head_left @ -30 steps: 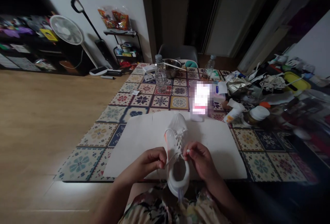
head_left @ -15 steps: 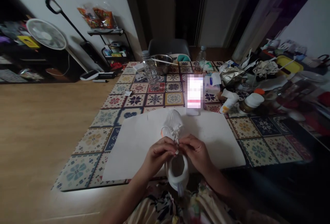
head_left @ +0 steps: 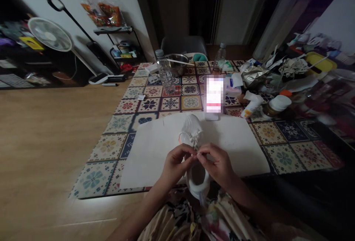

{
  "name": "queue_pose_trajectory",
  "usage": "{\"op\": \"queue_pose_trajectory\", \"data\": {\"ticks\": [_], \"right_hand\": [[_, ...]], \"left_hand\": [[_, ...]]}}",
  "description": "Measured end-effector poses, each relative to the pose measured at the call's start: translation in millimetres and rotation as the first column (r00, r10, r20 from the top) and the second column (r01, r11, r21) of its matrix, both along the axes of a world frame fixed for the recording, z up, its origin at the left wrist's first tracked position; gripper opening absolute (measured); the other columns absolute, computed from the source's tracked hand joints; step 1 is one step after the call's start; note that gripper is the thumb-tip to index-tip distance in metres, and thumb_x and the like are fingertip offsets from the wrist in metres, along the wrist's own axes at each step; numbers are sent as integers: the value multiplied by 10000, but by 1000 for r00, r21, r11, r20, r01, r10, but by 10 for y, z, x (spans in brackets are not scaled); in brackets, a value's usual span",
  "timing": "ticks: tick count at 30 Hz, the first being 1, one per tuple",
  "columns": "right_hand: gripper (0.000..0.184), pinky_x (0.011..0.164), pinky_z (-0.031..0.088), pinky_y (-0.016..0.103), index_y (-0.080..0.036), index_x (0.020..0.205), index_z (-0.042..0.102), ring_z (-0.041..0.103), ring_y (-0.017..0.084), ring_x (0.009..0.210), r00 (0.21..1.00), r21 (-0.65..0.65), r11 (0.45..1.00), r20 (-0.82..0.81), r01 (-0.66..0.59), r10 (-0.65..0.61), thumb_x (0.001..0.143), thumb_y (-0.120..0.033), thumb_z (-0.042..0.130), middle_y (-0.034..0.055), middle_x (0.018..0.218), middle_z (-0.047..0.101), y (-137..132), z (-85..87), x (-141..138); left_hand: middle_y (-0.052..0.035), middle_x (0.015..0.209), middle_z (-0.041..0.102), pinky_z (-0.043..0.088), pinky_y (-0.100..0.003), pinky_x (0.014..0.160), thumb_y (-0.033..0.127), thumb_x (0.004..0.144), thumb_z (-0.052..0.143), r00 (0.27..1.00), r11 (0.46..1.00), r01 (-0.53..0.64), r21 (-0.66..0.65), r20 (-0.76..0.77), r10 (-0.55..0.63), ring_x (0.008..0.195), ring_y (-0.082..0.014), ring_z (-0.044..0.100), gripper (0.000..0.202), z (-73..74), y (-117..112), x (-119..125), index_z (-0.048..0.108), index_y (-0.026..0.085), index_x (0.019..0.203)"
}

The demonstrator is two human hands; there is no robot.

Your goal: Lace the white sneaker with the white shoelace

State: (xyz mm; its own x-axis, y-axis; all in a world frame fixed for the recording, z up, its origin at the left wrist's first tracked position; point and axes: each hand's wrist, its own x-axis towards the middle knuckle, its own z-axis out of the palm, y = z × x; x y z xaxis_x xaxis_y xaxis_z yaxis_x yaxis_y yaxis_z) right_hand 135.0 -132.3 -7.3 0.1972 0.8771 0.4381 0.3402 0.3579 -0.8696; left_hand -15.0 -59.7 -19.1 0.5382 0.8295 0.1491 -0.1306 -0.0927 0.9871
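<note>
A white sneaker (head_left: 191,127) lies with its toe pointing away from me and its heel at the near edge of a white sheet (head_left: 149,148). My left hand (head_left: 179,159) and my right hand (head_left: 215,161) meet over the shoe's tongue, fingertips pinched together just in front of the ankle opening. Both appear closed on the white shoelace, though the fingers hide most of it. Lacing (head_left: 196,137) shows between the hands and the toe. Just beyond the toe, to the right, stands a phone (head_left: 215,94) with a bright, blurred-out screen.
A patterned cloth (head_left: 111,144) covers the table. Water bottles (head_left: 165,72) and a metal bowl (head_left: 179,67) stand toward the back. On the right are a white spray bottle (head_left: 252,104), a white-lidded jar (head_left: 277,106) and heaped clutter. A grey chair (head_left: 183,44) is behind the table.
The view has shifted slightly, so the table and shoe sit a little farther right. My hands stay over the laces, with the fingertips now closer together.
</note>
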Motion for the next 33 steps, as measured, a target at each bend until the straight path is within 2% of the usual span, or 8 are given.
{"op": "queue_pose_trajectory", "data": {"ticks": [5,10,14,17,24,26,30,33], "right_hand": [[40,541,541,212,-225,925,601,640,118,592,976,-91,994,-199,67,-85,912,-259,587,-17,745,650,26,-96,-34],[187,852,547,330,-230,1052,643,649,192,959,981,6,1000,193,1,-2,884,-167,587,60,998,672,-14,-17,56],[108,847,500,383,-220,944,654,601,216,931,929,50,998,365,43,-58,887,-160,585,67,955,645,-47,-16,102],[67,828,477,381,-225,892,633,582,212,899,943,38,997,322,73,-81,910,-194,576,49,906,625,-40,-70,95],[67,814,498,324,-223,955,580,588,188,920,982,-110,987,132,-119,133,911,-199,537,37,947,597,-29,-102,103],[112,825,492,337,-220,962,570,584,197,932,968,-83,991,219,-104,120,874,-155,543,45,969,601,-34,-89,108],[139,824,468,362,-212,974,570,589,205,891,889,113,993,450,37,-84,879,-115,538,50,930,636,-31,-64,97],[196,816,470,359,-217,1049,590,603,201,874,814,263,964,556,19,-168,906,-94,538,56,929,667,-25,-47,96]], "left_hand": [[-29,699,643,436,-262,681,355,812,745,999,994,41,103,0,-41,664,-138,544,228,-40,-4,5,676,152,734],[-34,758,655,436,-271,712,363,785,766,1000,1000,-16,17,2,16,702,-145,552,218,-38,-27,-6,701,156,766],[-41,742,675,428,-271,710,385,757,789,999,999,-41,-17,-3,41,698,-149,553,237,-37,-37,-2,731,156,767],[-41,721,672,411,-260,667,414,740,800,999,998,-51,-28,0,51,665,-142,533,271,-13,-37,25,729,152,737],[-28,686,647,383,-244,626,485,690,821,998,987,-54,-148,5,56,640,-128,504,359,39,-50,51,715,143,718],[-17,651,622,365,-237,600,506,676,823,998,981,-56,-184,-5,56,615,-119,478,384,33,-50,48,711,140,708],[-9,616,604,349,-230,578,546,632,835,998,970,-52,-236,-34,45,581,-103,445,441,25,-31,51,703,129,692],[-18,623,620,355,-233,575,579,590,846,998,960,-38,-276,-53,25,581,-107,460,486,32,-4,57,697,125,679]]}}
